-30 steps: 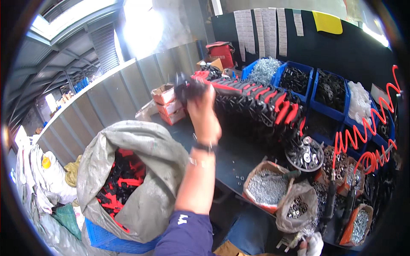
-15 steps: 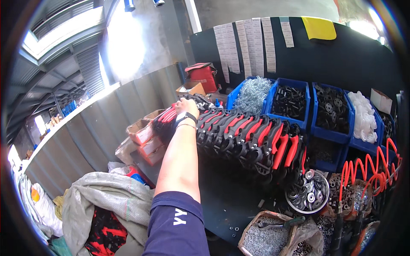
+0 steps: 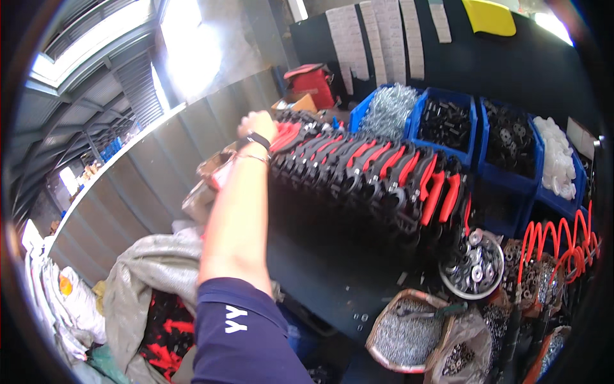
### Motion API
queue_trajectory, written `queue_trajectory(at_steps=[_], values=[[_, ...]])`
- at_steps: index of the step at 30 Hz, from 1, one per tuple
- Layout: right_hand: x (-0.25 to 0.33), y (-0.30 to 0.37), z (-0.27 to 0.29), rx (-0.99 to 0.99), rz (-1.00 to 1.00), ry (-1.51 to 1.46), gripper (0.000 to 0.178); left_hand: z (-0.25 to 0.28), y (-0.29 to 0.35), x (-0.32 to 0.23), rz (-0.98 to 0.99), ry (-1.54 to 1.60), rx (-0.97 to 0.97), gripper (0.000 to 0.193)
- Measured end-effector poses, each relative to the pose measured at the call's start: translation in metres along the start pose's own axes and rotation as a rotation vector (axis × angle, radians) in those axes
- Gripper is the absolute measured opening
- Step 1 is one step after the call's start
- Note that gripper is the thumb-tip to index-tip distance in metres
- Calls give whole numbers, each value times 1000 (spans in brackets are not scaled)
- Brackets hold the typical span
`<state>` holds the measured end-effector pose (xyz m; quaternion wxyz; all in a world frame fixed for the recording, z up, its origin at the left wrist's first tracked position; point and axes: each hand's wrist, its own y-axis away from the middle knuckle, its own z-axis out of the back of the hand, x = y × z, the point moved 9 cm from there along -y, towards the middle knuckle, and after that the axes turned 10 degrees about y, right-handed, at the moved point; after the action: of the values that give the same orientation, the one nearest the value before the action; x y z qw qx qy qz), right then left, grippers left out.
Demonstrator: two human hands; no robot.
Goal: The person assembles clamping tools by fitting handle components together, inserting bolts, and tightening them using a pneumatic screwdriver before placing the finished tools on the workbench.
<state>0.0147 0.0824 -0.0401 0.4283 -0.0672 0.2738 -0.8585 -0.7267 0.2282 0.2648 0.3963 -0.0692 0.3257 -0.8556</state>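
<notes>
You are holding your left hand [image 3: 258, 126] at the left end of the row of red-and-black parts [image 3: 363, 157], which is running along the worktop [image 3: 313, 269]; blur is hiding whether your fingers are clamping anything. Blue bins [image 3: 505, 174] are standing behind the row, a round bowl [image 3: 473, 297] near its right end. You are apparently tending the row's left end; the next move is probably calling for gripping or releasing one part, clear of its neighbours.
</notes>
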Motion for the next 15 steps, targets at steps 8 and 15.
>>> queue_trajectory(at_steps=[8, 15], values=[[14, -63, 21, 52, -73, -182, 14, 229, 174, 86, -221, -166, -155, 38], [14, -42, 34, -76, -60, -231, 18, 168, 420, 227, 122, 0, 576, 39]])
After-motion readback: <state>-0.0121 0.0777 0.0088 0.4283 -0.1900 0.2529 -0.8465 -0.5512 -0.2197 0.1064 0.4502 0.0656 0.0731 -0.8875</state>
